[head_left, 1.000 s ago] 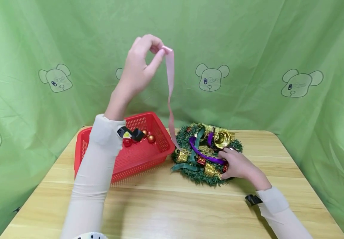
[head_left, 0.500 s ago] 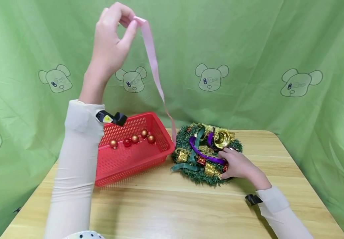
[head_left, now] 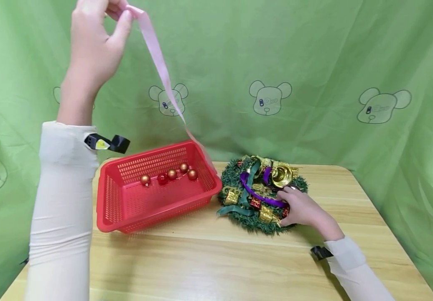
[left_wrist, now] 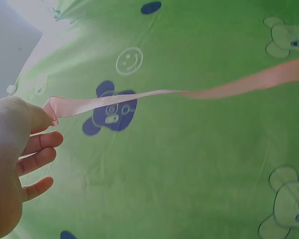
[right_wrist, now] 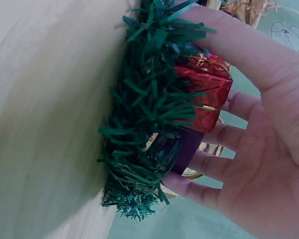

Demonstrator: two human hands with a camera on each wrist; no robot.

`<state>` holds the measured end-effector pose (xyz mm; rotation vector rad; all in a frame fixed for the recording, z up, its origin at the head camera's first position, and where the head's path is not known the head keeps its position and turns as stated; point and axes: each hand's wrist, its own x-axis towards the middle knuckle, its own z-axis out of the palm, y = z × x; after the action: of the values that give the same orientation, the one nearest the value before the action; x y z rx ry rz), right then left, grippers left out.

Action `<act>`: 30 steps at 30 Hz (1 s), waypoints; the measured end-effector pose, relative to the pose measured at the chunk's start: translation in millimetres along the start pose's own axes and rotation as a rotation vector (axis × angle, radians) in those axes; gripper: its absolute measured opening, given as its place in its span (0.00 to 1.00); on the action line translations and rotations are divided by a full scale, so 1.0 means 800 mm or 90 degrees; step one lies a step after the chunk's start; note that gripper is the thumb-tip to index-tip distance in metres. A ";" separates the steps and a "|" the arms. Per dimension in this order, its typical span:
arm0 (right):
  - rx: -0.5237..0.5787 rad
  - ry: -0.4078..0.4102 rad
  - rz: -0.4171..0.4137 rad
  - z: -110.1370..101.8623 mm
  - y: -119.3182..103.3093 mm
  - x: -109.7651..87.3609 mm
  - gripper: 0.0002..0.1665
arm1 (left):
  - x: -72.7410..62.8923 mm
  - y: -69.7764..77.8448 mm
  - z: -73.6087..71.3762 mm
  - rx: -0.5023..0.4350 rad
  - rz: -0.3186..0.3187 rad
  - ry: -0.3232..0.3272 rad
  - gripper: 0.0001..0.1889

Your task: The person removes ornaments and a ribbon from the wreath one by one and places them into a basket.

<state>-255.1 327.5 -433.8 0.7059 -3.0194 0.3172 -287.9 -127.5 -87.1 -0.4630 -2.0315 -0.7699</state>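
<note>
High at the upper left in the head view, my left hand [head_left: 93, 48] pinches one end of a pink ribbon [head_left: 156, 54] between thumb and forefinger. The ribbon [left_wrist: 229, 89] slants down with a twist, its lower end by the basket's right rim and the wreath. My right hand [head_left: 304, 210] grips the right edge of a green tinsel wreath [head_left: 255, 225] lying on the table. In the right wrist view the thumb crosses over the wreath [right_wrist: 149, 109] beside a red gift-box ornament [right_wrist: 207, 97], with fingers around the ornaments. A purple ribbon [head_left: 260, 197], green ribbon [head_left: 235, 210] and gold bell [head_left: 281, 175] decorate it.
A red plastic basket [head_left: 160, 205] stands left of the wreath, holding several gold baubles [head_left: 172, 174] and a red bauble [head_left: 162, 178]. The wooden table [head_left: 201, 267] ends at a green cloth backdrop [head_left: 314, 46] printed with bear heads.
My left hand has moved up and to the left, drawing the pink ribbon from near vertical into a long slant over the basket. My right hand stays on the wreath.
</note>
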 end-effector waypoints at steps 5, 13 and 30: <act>-0.003 0.004 -0.005 -0.002 0.001 0.000 0.48 | 0.001 -0.012 -0.014 -0.013 -0.028 0.010 0.12; -0.005 0.003 0.000 -0.002 0.005 0.000 0.49 | -0.011 -0.030 -0.010 -0.018 -0.058 -0.010 0.14; -0.006 0.005 0.003 0.003 0.007 0.002 0.48 | -0.090 -0.086 0.015 -0.022 -0.028 -0.044 0.13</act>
<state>-259.0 330.9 -437.0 0.6944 -3.0135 0.3050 -296.7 -172.4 -176.4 -0.4724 -2.1014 -0.8261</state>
